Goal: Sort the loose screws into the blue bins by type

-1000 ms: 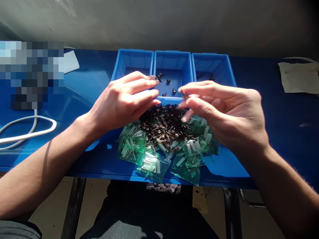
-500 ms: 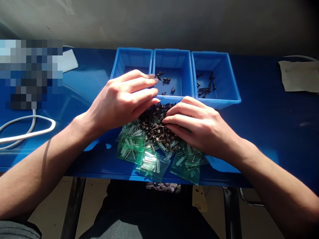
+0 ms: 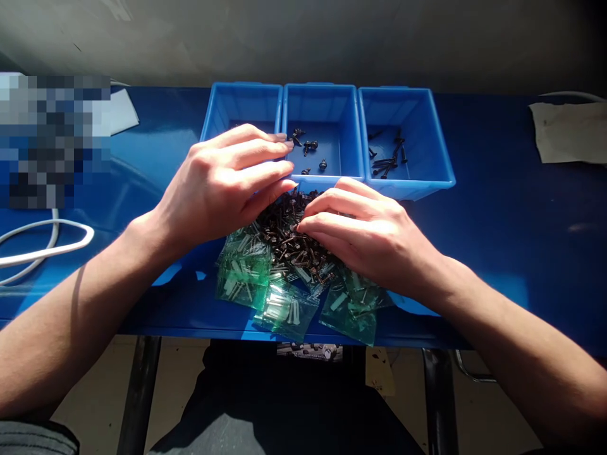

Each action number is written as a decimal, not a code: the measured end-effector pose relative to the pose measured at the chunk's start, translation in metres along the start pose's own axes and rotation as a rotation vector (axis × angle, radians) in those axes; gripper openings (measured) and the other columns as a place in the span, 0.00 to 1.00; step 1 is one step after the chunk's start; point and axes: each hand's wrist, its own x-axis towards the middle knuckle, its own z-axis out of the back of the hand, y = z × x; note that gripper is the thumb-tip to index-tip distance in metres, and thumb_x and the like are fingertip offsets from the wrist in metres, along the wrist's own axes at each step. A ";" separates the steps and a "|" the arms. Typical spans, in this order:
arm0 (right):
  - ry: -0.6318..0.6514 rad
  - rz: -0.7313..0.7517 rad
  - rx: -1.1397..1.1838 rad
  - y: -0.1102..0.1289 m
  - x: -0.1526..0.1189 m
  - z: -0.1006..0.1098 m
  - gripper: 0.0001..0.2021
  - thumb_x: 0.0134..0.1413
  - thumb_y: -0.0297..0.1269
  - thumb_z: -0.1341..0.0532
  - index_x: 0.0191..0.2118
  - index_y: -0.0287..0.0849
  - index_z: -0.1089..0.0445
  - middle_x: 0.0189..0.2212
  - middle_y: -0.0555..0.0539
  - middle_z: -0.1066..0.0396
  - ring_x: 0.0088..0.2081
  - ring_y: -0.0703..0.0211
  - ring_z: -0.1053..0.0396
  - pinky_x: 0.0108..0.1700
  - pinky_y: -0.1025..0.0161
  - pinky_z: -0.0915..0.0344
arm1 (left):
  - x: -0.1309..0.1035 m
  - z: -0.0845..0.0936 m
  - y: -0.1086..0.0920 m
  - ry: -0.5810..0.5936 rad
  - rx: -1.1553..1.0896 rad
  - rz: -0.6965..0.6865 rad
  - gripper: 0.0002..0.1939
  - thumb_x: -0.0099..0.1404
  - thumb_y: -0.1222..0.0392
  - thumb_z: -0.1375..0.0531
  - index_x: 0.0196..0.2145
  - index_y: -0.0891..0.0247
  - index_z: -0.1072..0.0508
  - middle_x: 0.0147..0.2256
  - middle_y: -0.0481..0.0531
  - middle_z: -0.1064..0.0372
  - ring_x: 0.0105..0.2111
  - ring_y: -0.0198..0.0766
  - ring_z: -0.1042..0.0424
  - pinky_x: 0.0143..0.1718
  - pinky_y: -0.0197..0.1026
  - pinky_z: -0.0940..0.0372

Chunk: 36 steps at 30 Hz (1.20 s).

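My left hand (image 3: 222,180) reaches over the front of the left blue bin (image 3: 207,114), its fingers stretched toward the middle blue bin (image 3: 324,114). It is open, with nothing visible in it. My right hand (image 3: 355,230) dips into a pile of dark screws (image 3: 296,243) in front of the bins. Its thumb and fingers are drawn together among the screws; what they pinch is hidden. A few short screws (image 3: 310,146) lie in the middle bin. Longer dark screws (image 3: 389,163) lie in the right blue bin (image 3: 441,145). The left bin's contents are mostly hidden by my hand.
Green-tinted plastic bags (image 3: 244,275) with pale pegs and screws lie around the pile, near the table's front edge. A white cable (image 3: 71,230) loops at the left. Brown paper (image 3: 569,133) lies on the blue table (image 3: 493,208) at right.
The whole view has shifted slightly, so everything sits a little higher and further left. Both hands keep nearly the same pose over the bins and the screw pile.
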 end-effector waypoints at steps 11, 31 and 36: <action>-0.046 0.069 0.027 -0.003 0.000 -0.004 0.09 0.75 0.24 0.36 0.48 0.42 0.18 0.49 0.44 0.15 0.44 0.52 0.23 0.49 0.51 0.21 | -0.001 -0.001 0.000 -0.008 -0.029 0.004 0.09 0.82 0.59 0.36 0.54 0.57 0.16 0.57 0.54 0.17 0.58 0.52 0.16 0.58 0.54 0.15; -0.233 -0.006 0.148 -0.002 -0.003 0.004 0.11 0.75 0.23 0.34 0.52 0.45 0.17 0.46 0.44 0.21 0.44 0.58 0.19 0.40 0.58 0.18 | 0.001 0.000 0.001 0.021 0.001 -0.018 0.08 0.82 0.58 0.35 0.54 0.58 0.17 0.58 0.55 0.17 0.59 0.52 0.16 0.59 0.54 0.15; -0.268 -0.081 0.299 0.001 0.000 0.005 0.13 0.75 0.24 0.35 0.49 0.52 0.17 0.52 0.46 0.22 0.50 0.56 0.17 0.49 0.52 0.12 | 0.001 0.002 0.000 0.044 -0.009 -0.004 0.09 0.83 0.58 0.37 0.54 0.56 0.16 0.59 0.54 0.17 0.60 0.51 0.17 0.60 0.55 0.15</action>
